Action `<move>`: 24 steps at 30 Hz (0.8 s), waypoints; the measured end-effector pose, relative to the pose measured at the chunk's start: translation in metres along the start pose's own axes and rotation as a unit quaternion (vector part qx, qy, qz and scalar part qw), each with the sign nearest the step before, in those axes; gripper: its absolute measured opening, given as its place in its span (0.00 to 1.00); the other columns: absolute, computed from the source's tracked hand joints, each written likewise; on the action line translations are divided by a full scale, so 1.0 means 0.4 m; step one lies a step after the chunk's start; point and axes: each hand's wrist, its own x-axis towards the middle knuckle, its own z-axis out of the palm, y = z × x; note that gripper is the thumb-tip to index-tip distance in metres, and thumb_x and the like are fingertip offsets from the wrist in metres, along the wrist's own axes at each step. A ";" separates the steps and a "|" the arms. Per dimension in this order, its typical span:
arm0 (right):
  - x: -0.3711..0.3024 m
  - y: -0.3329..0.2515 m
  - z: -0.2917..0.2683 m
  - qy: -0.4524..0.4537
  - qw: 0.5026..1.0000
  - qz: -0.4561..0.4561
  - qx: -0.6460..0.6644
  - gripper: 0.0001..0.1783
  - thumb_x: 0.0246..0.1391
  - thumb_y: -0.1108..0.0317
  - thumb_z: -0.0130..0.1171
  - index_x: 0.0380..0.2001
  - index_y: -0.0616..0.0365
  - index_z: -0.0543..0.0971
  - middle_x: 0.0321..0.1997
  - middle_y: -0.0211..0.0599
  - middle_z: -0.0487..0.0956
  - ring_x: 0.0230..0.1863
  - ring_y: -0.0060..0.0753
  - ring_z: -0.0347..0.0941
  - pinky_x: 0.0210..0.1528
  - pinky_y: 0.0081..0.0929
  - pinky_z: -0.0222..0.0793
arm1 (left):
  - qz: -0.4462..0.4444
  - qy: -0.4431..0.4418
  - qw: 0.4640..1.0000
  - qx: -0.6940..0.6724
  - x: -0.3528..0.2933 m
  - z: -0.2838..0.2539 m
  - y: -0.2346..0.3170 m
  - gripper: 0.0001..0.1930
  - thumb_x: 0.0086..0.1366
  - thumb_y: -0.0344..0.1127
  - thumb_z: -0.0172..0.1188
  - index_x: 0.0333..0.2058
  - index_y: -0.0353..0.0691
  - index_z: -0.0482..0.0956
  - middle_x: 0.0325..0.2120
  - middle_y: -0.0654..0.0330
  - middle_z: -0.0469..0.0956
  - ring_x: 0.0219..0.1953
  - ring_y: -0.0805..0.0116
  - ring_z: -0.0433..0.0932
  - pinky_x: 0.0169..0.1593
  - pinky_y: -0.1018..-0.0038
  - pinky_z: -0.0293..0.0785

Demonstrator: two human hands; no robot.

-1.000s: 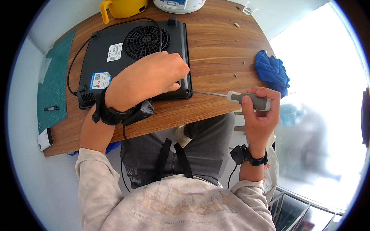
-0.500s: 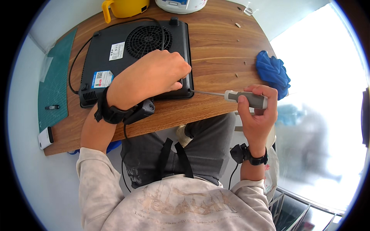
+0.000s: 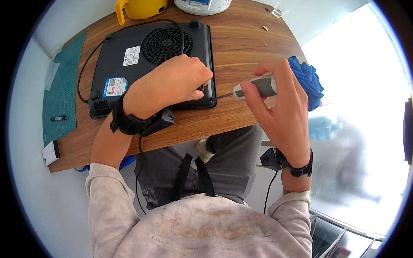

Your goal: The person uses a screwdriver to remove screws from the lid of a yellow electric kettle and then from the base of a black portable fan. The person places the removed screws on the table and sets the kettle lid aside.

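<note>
A black induction cooker (image 3: 116, 64) lies upside down on the table, its round fan grille and labels facing up. My left hand (image 3: 188, 77) rests on its near right corner, fingers curled round a dark part there, which they mostly hide. In my right hand (image 3: 282, 105) is a screwdriver (image 3: 266, 86) with a grey and white handle, held between thumb and fingers. Its thin shaft points left, and the tip meets the cooker's edge at the near right corner, close to my left hand.
Small screw-like pieces (image 3: 265, 28) lie on the wooden table (image 3: 234, 51). A blue cloth (image 3: 307, 81) sits at the right edge. On the left are a green cutting mat (image 3: 64, 94), a black pen-like item (image 3: 58, 118) and a white box-shaped device (image 3: 50, 152). A yellow container (image 3: 140, 8) stands behind.
My right hand has moved up and left, with its fingers shifted on the screwdriver handle. The handle sits higher, so the shaft slants more. My left hand stays at the corner.
</note>
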 end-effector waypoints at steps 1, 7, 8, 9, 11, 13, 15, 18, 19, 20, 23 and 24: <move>0.004 -0.006 -0.003 -0.023 0.999 0.016 -0.036 0.16 0.55 0.67 0.73 0.38 0.60 0.74 0.31 0.38 0.77 0.27 0.39 0.76 0.26 0.32 0.71 | -0.012 -0.014 1.000 0.002 0.005 -0.004 0.004 0.11 0.58 0.35 0.70 0.33 0.36 0.80 0.30 0.53 0.81 0.38 0.53 0.82 0.44 0.63 0.79; 0.029 -0.020 -0.016 -0.099 0.987 0.005 -0.123 0.18 0.55 0.68 0.72 0.40 0.58 0.72 0.30 0.34 0.80 0.24 0.30 0.76 0.28 0.27 0.73 | -0.012 -0.010 1.000 0.018 0.003 -0.003 0.003 0.11 0.56 0.36 0.71 0.32 0.36 0.80 0.29 0.54 0.81 0.36 0.54 0.82 0.42 0.63 0.79; 0.031 -0.023 -0.011 -0.090 0.993 0.011 -0.080 0.18 0.54 0.68 0.73 0.41 0.58 0.72 0.31 0.34 0.80 0.25 0.30 0.77 0.29 0.27 0.74 | -0.015 -0.010 1.000 0.019 0.002 -0.004 0.004 0.12 0.56 0.36 0.71 0.33 0.37 0.80 0.29 0.54 0.81 0.36 0.54 0.82 0.42 0.63 0.79; 0.032 -0.024 -0.008 -0.081 0.996 0.016 -0.036 0.19 0.54 0.68 0.73 0.41 0.57 0.72 0.31 0.35 0.80 0.27 0.31 0.79 0.30 0.26 0.75 | -0.006 0.000 1.000 0.023 0.001 -0.002 0.002 0.12 0.56 0.36 0.71 0.33 0.37 0.80 0.29 0.54 0.81 0.36 0.53 0.82 0.41 0.63 0.79; 0.041 -0.029 -0.009 -0.090 0.994 0.061 0.018 0.19 0.52 0.71 0.72 0.41 0.56 0.72 0.31 0.34 0.80 0.29 0.33 0.80 0.32 0.26 0.75 | 0.014 0.018 0.999 0.029 -0.001 0.002 -0.001 0.12 0.56 0.36 0.71 0.33 0.37 0.80 0.29 0.54 0.81 0.36 0.53 0.82 0.40 0.63 0.79; 0.047 -0.028 -0.008 -0.103 0.990 0.080 0.053 0.19 0.51 0.72 0.72 0.42 0.56 0.72 0.31 0.34 0.80 0.31 0.34 0.81 0.34 0.26 0.76 | 0.013 0.014 0.999 0.027 0.000 0.001 0.000 0.12 0.56 0.37 0.71 0.33 0.37 0.80 0.29 0.54 0.81 0.35 0.53 0.82 0.40 0.63 0.78; 0.053 -0.019 -0.006 -0.120 0.988 0.072 0.068 0.19 0.51 0.71 0.71 0.42 0.56 0.72 0.30 0.35 0.80 0.32 0.34 0.81 0.35 0.27 0.76 | 0.009 0.004 1.000 0.028 0.004 0.001 0.000 0.12 0.56 0.37 0.71 0.33 0.37 0.80 0.29 0.54 0.81 0.34 0.52 0.82 0.39 0.62 0.78; 0.068 -0.041 -0.012 -0.160 0.984 0.065 0.042 0.16 0.53 0.69 0.70 0.40 0.56 0.74 0.29 0.36 0.79 0.32 0.35 0.80 0.34 0.28 0.75 | -0.004 -0.014 1.000 0.023 0.007 -0.002 -0.001 0.12 0.55 0.38 0.71 0.33 0.37 0.80 0.28 0.53 0.81 0.34 0.52 0.82 0.38 0.62 0.78; 0.069 -0.050 -0.014 -0.163 0.985 0.059 -0.018 0.15 0.53 0.69 0.70 0.40 0.56 0.74 0.29 0.36 0.79 0.32 0.36 0.80 0.34 0.28 0.75 | -0.010 -0.018 1.000 0.015 0.006 -0.001 -0.003 0.12 0.55 0.38 0.71 0.33 0.37 0.80 0.28 0.53 0.81 0.33 0.52 0.82 0.38 0.62 0.78; 0.069 -0.059 -0.018 -0.166 0.981 0.054 -0.081 0.14 0.54 0.68 0.69 0.39 0.56 0.74 0.29 0.37 0.79 0.32 0.36 0.80 0.34 0.29 0.75 | -0.014 -0.021 1.000 0.006 0.006 -0.001 -0.005 0.13 0.55 0.38 0.71 0.33 0.37 0.80 0.28 0.53 0.81 0.33 0.51 0.82 0.38 0.62 0.78; 0.076 -0.069 -0.027 -0.207 0.968 0.086 -0.111 0.13 0.53 0.70 0.69 0.38 0.56 0.75 0.30 0.38 0.79 0.32 0.37 0.80 0.34 0.29 0.75 | 0.009 0.007 0.999 0.046 0.001 0.008 -0.007 0.12 0.54 0.37 0.71 0.32 0.37 0.80 0.28 0.53 0.82 0.32 0.51 0.82 0.37 0.62 0.78; 0.077 -0.066 -0.026 -0.209 0.971 0.073 -0.091 0.12 0.53 0.71 0.68 0.38 0.57 0.75 0.30 0.38 0.79 0.32 0.37 0.80 0.35 0.30 0.75 | 0.006 0.005 0.999 0.042 0.001 0.007 -0.007 0.12 0.54 0.37 0.72 0.32 0.38 0.80 0.27 0.53 0.81 0.32 0.51 0.83 0.37 0.62 0.79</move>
